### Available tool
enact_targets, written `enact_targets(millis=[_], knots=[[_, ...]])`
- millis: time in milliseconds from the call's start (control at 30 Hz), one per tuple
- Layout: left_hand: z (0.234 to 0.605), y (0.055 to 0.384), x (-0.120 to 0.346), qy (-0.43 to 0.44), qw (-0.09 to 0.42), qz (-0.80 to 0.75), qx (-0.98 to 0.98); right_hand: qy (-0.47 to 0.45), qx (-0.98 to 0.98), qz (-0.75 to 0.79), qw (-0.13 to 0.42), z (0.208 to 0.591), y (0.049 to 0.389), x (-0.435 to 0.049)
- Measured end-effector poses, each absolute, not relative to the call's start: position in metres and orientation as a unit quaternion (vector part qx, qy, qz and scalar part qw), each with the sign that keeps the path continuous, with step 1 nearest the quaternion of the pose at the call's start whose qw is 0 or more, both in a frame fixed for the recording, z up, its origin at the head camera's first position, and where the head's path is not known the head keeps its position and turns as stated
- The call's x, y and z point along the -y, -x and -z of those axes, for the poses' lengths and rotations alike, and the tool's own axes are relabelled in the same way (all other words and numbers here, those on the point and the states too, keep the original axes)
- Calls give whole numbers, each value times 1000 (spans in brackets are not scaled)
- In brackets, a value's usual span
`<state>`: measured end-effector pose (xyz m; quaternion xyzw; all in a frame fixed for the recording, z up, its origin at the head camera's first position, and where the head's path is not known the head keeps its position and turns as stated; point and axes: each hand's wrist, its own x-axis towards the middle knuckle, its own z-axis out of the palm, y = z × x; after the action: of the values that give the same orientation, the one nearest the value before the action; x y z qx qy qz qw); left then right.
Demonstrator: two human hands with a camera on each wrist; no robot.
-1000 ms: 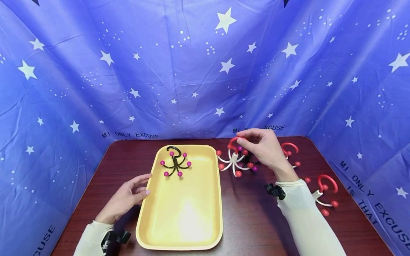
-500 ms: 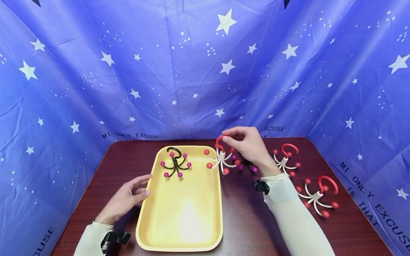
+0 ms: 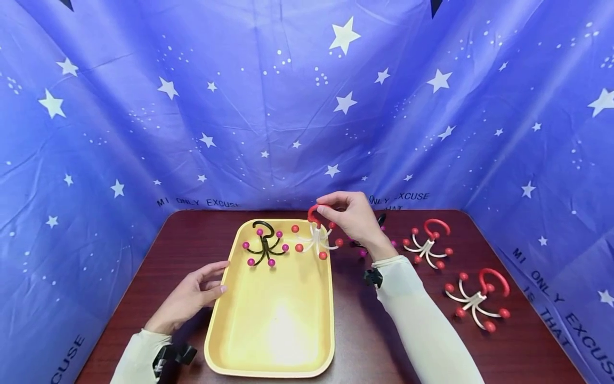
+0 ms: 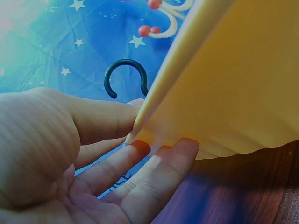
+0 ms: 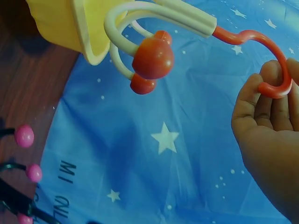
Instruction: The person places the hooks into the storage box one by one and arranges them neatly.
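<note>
My right hand (image 3: 352,216) pinches the red hook of a white multi-arm hook hanger (image 3: 317,234), whose curved arms end in red balls. In the head view this hanger hangs over the tray's far right corner; the right wrist view shows the red hook (image 5: 275,56) between thumb and fingers. My left hand (image 3: 189,293) holds the left rim of the yellow tray (image 3: 331,320), with thumb at the edge and fingers against the outer wall (image 4: 224,107). A black hook hanger (image 3: 265,245) with magenta balls stands in the tray's far left part.
To the right on the dark wooden table (image 3: 364,341) stand two more white hangers, one farther back (image 3: 427,246) and one nearer (image 3: 472,300). Another black hanger (image 3: 363,250) is partly hidden behind my right hand. A blue starry cloth (image 3: 268,106) encloses the table's back and sides.
My right hand has moved left with the white hanger, from beside the tray to over its far right corner. The left hand stays at the rim. The head view has shifted slightly.
</note>
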<state>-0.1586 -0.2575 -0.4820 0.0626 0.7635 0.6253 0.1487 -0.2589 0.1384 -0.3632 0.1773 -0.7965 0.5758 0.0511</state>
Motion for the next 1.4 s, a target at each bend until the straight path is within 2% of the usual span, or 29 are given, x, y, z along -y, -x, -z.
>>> enact_targets(millis=[767,1400], knots=[[481,159,257,-60,148,-624,-765,-178,789,-588,27,402,279,-106],[483,158,256,-57,147,-628,-762,-184,790,-585,24,410,279,-102]])
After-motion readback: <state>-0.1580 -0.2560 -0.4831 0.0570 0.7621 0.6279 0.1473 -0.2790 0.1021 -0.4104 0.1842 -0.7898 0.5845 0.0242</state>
